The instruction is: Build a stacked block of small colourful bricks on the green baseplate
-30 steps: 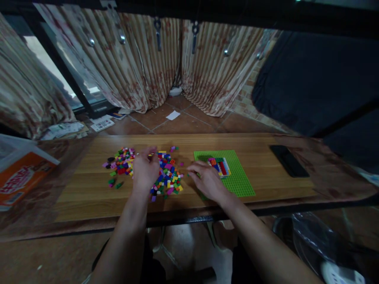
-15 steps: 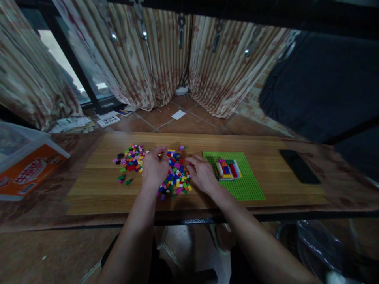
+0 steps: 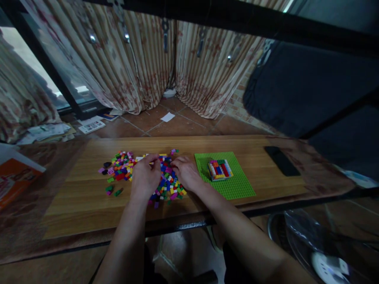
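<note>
- Loose bricks (image 3: 170, 184) lie on the bench (image 3: 85, 205), mostly left.
- Left hand (image 3: 146, 175) and right hand (image 3: 186, 172), fingers bent, are at them; cannot tell whether either pinches one.
- Right: green baseplate (image 3: 240, 186) bearing a brick build (image 3: 220, 170).

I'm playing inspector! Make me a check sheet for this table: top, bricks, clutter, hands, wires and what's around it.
Surface: wood-patterned top, bricks spread over its left and middle.
Things: loose bricks in many colours; small brick build on a green baseplate.
Clutter: black phone at the right.
Hands: left hand and right hand at the loose bricks; can't tell if either grips one.
Cables: nothing seen clearly; lower right too dim.
Surroundings: striped curtains, white paper on the floor, orange-and-white box.
</note>
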Available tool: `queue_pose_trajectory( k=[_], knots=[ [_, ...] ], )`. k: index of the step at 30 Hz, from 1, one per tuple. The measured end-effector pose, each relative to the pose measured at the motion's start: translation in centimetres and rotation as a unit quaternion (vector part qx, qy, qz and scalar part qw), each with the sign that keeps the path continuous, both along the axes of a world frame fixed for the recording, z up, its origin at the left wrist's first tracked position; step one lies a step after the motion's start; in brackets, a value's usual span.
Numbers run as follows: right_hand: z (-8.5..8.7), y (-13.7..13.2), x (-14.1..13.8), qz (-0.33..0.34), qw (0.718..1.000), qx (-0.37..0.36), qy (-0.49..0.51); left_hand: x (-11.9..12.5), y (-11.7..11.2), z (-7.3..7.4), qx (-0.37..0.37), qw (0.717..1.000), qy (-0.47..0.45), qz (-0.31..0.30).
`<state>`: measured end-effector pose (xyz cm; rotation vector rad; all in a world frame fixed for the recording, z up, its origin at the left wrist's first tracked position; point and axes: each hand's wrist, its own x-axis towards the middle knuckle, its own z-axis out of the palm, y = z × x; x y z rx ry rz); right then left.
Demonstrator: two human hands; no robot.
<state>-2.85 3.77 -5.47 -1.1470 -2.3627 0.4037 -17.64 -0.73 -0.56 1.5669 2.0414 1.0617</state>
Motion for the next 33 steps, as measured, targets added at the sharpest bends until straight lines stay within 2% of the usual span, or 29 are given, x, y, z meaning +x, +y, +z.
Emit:
queue_pose_trajectory(
  k=[3, 8, 12, 16, 20, 24, 27, 31, 33],
  knots=[
    [0.7, -0.6, 0.2, -0.021, 1.0, -0.008, 0.012, 0.2, 0.0, -0.2, -0.008, 1.0, 0.022, -0.003],
    [3.0, -1.5, 1.8, -0.061, 0.989, -0.003, 0.135, 0.7, 0.1, -0.5, -0.018, 0.999, 0.03, -0.018],
    [4.3, -1.3, 5.2, -0.099, 0.964, -0.003, 0.247, 1.1, 0.2, -0.6, -0.024, 0.998, 0.049, -0.033],
    [4.5, -0.5, 9.6, -0.138, 0.939, -0.026, 0.314, 1.6, 0.2, -0.8, -0.03, 0.997, 0.053, -0.043],
    [4.4, 0.0, 13.2, -0.157, 0.94, -0.036, 0.299, 2.3, 0.3, -1.0, -0.041, 0.995, 0.076, -0.051],
    [4.2, 0.1, 15.4, -0.188, 0.934, -0.078, 0.293, 2.8, 0.4, -1.1, -0.044, 0.992, 0.097, -0.067],
    [4.3, -0.1, 16.2, -0.191, 0.932, -0.103, 0.289, 2.9, 0.5, -1.3, -0.048, 0.99, 0.109, -0.075],
    [4.6, -0.7, 16.1, -0.163, 0.95, -0.126, 0.236, 3.1, 0.7, -1.7, -0.056, 0.988, 0.126, -0.074],
    [4.6, -0.8, 15.9, -0.17, 0.957, -0.12, 0.199, 3.1, 0.7, -1.8, -0.053, 0.987, 0.131, -0.073]
  ],
)
